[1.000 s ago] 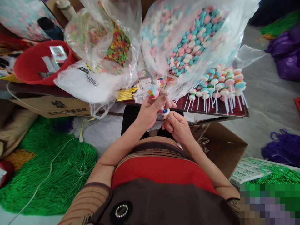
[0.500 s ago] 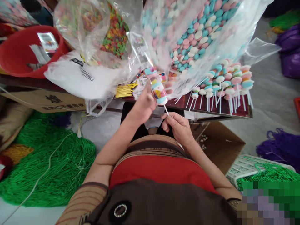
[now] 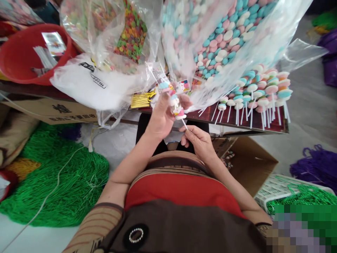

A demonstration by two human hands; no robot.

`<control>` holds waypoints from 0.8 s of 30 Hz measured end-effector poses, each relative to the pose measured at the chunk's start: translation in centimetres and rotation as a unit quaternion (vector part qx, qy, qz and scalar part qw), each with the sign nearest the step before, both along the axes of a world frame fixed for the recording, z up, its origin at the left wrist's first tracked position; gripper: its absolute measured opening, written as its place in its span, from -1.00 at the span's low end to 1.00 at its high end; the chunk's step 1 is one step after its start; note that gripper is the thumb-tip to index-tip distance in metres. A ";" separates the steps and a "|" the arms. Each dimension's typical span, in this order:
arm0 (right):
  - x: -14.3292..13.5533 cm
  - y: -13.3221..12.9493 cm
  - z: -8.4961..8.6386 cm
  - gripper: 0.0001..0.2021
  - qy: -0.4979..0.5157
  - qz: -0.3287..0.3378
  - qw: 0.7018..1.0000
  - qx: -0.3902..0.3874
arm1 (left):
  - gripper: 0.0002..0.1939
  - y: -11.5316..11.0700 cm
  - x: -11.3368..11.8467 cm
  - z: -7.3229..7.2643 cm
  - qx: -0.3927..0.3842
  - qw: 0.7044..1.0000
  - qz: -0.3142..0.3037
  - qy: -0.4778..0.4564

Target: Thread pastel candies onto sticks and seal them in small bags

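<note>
Stick [image 3: 184,124] sits pinched in our right fingers [image 3: 193,132], likely to steady the candy [image 3: 179,112] beyond them; our left fingers [image 3: 164,102], partly open, curve around it.

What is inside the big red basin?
Inside the red basin are white sticks, a printed card near the right edge, and a greyish item I cannot identify. Whatever lies beneath them is covered.
</note>
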State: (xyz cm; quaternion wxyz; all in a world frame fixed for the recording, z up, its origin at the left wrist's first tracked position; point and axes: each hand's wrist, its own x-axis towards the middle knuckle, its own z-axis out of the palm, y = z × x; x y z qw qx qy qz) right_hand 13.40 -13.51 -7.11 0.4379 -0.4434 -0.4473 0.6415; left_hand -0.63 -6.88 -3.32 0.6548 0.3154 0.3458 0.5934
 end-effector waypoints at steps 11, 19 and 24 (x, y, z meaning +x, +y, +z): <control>-0.2 0.3 -0.2 -0.62 0.078 -0.006 0.996 -0.045 | -0.44 -1.8 0.3 -0.8 -0.012 0.988 -0.155 0.020; -0.3 0.6 -0.1 -0.61 0.030 -0.010 0.999 0.020 | -0.52 -2.3 0.2 -1.6 -0.043 0.975 -0.209 0.066; 1.9 1.2 1.5 -0.69 -0.222 -0.055 0.957 0.180 | -0.70 -1.7 0.3 -1.9 0.018 0.988 -0.082 0.130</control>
